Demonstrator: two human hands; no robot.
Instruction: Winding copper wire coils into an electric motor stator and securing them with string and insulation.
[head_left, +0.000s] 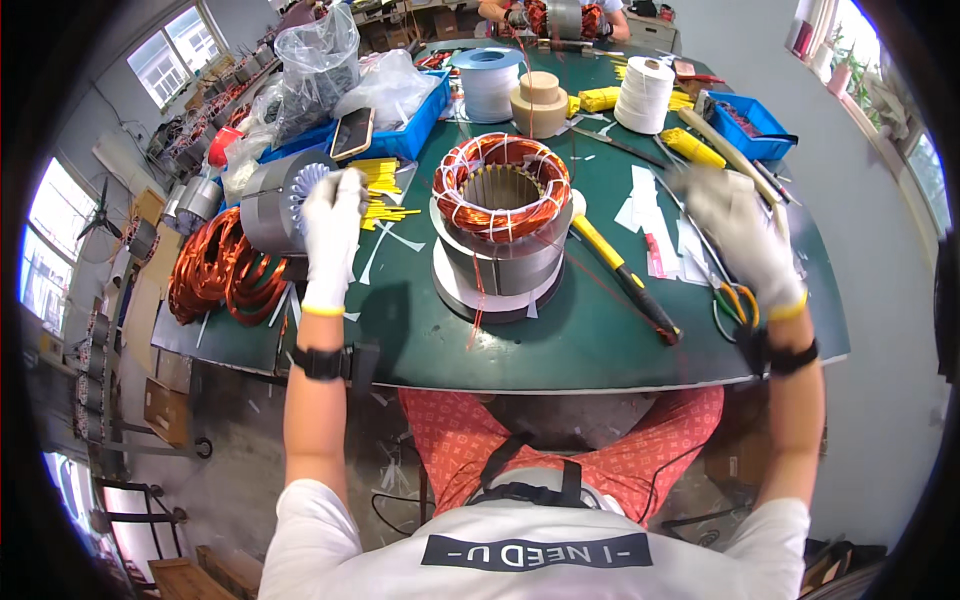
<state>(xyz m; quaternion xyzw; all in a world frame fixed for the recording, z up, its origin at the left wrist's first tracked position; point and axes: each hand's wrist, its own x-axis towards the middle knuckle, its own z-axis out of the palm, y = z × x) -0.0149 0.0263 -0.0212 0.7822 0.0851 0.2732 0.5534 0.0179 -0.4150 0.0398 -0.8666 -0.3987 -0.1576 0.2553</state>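
From the head camera, a metal motor core (498,245) wound with copper wire stands upright in the middle of the dark green surface (580,340). Both gloved hands are raised to either side of it, well apart from each other. The left hand (330,232) hangs beside a second grey core (272,200) lying on its side; whether its fingers pinch anything I cannot tell. The right hand (738,232) is blurred (fingers seemingly spread) above paper strips (650,215) and scissors (735,305). A yellow-handled tool (622,272) lies just right of the core. Copper coils (225,268) sit at the surface's left edge.
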